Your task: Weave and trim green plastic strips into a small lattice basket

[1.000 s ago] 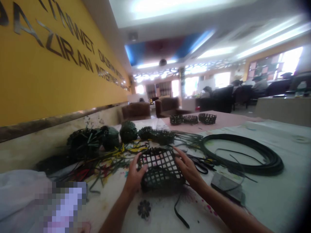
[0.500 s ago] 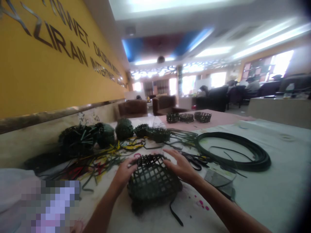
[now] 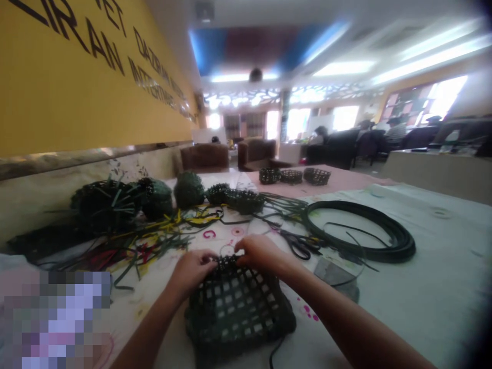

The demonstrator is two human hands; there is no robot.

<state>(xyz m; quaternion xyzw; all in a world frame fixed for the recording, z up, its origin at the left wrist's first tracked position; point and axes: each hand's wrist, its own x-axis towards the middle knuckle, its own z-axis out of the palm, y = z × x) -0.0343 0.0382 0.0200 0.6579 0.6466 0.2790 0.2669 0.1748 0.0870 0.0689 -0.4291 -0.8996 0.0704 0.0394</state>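
A dark green woven basket with an open lattice rests on the white-covered table in front of me. My left hand pinches its far rim on the left side. On the same rim, a little to the right, my right hand has its fingers closed on the edge. A loose dark strip trails from the basket's near right side. Black-handled scissors lie to the right, beyond my right forearm.
A coil of dark strip lies at the right. Several woven pieces line the back left, with yellow and green scraps before them. Small baskets stand on the pink cloth. A clear box sits right of my forearm.
Both hands have come closer together on the far rim, and their fingers have closed on it. The basket appears nearer and lower in view, its lattice tilted up more.
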